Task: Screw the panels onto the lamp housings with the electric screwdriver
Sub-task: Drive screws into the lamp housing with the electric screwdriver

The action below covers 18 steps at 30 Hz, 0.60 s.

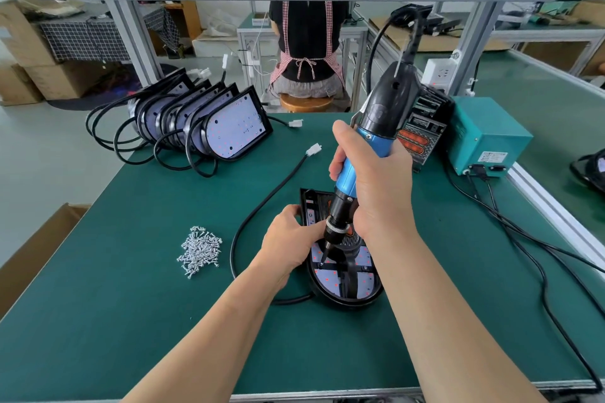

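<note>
While R hand point(376, 183) fingers point(340, 141) wrap electric screwdriver point(386, 108), L hand point(291, 239) fingers point(293, 210) pinch lamp housing point(343, 300); box point(484, 131) label unreadable.

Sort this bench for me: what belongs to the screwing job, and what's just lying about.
In the job:
right hand gripping the screwdriver
left hand holding the housing
panel
screws
stacked lamps
teal box, probably the screwdriver's supply

Lying about:
cardboard box
stool
</note>
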Available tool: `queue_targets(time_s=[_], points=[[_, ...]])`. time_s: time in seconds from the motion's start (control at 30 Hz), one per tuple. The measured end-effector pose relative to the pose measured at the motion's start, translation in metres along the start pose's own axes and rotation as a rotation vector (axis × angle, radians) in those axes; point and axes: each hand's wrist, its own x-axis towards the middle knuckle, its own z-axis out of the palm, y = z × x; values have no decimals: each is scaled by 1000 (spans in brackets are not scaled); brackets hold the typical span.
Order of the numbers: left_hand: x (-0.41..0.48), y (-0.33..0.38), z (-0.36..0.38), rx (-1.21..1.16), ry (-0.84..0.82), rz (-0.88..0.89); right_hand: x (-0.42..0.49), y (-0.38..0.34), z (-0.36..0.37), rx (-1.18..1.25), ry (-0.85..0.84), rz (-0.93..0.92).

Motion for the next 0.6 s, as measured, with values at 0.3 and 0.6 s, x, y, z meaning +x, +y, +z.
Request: queue_targets(time_s=[0.3, 0.6], points=[[2, -4, 2, -25, 19, 4, 4, 6, 4, -50, -139, -22], [6, -7, 2, 2, 49, 2, 3, 8, 4, -56, -245, -23]])
